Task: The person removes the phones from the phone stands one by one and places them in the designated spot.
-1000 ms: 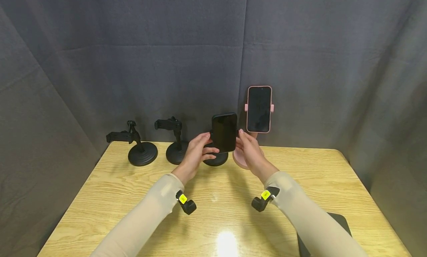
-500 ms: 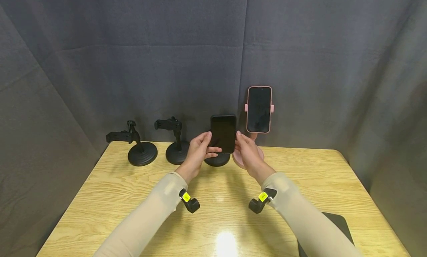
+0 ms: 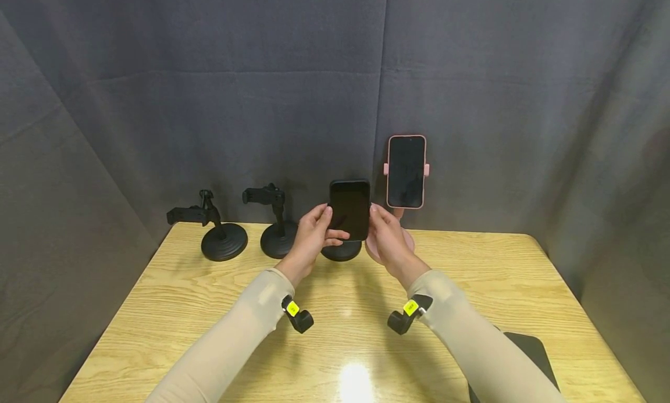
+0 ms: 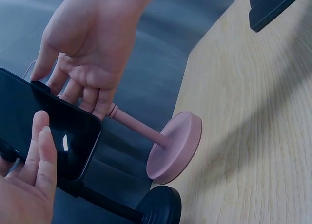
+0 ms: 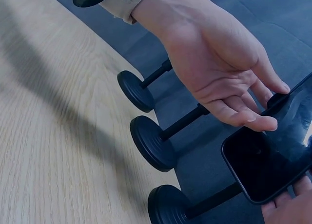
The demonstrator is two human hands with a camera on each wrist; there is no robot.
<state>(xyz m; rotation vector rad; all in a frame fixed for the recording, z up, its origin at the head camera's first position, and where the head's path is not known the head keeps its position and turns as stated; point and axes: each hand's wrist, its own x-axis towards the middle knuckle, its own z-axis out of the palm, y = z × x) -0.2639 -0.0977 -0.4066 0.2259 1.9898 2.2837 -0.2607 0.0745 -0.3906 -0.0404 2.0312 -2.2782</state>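
We see a black, round-cornered phone with a glossy dark screen [image 3: 352, 202] standing upright above the desk, its screen toward the head camera. It sits between the arms of a black phone stand with a round ribbed base [image 3: 341, 252], third from the left in the row.

We see the left hand [image 3: 310, 237] gripping this stand at the phone's left edge: the thumb presses the black left clamp arm [image 5: 277, 100], and two fingers extend across the lower screen. The right hand [image 3: 389, 240] pinches the black right clamp arm [image 4: 43, 87] at the opposite edge, its other fingers bent behind the phone. We cannot tell what those hidden fingertips touch.

To the right, we find a pink phone stand with a disc-shaped base [image 4: 178, 148]. It holds a second phone, upright, with a pink border and dark screen [image 3: 406, 171]; the right hand partly covers the base in the head view. To the left, we find two more black stands, the far-left black stand [image 3: 224, 242] and the second black stand [image 3: 277, 240], both with sideways clamps.

All stands rest along the rear of the pale wood-grain desk [image 3: 340, 310], before a dark grey fabric curtain [image 3: 235, 112]. A flat black object [image 3: 531, 348] lies near the right arm, partly hidden by the beige right sleeve [image 3: 476, 333].
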